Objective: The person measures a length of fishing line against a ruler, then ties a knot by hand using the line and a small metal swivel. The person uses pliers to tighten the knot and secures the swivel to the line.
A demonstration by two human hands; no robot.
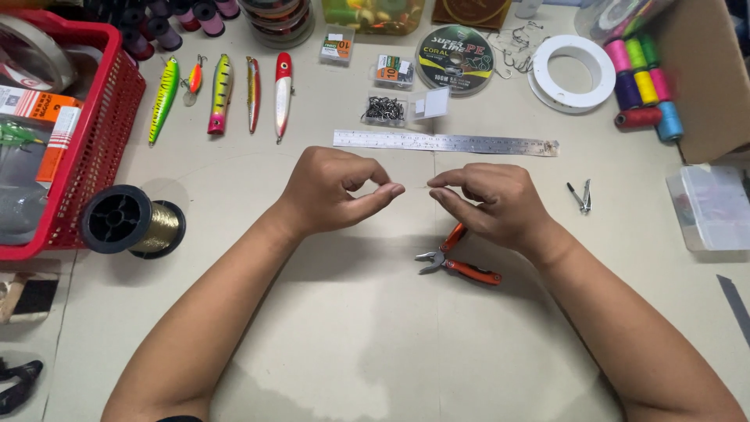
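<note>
My left hand [336, 191] and my right hand [488, 199] hover over the middle of the pale table [351, 328], fingertips pinched and facing each other a few centimetres apart. A very thin line [416, 187] seems to run between the two pinches; it is barely visible. Orange-handled pliers [457, 262] lie on the table just under my right wrist. A steel ruler [445, 142] lies flat just beyond both hands.
Several fishing lures [221, 92] lie in a row at the back left. A red basket [94, 133] and a spool of gold line [133, 221] stand at left. Small hook boxes [387, 109], a white ring spool [573, 73], coloured thread spools [642, 86], nail clippers [580, 195] and a clear box [711, 207] lie around.
</note>
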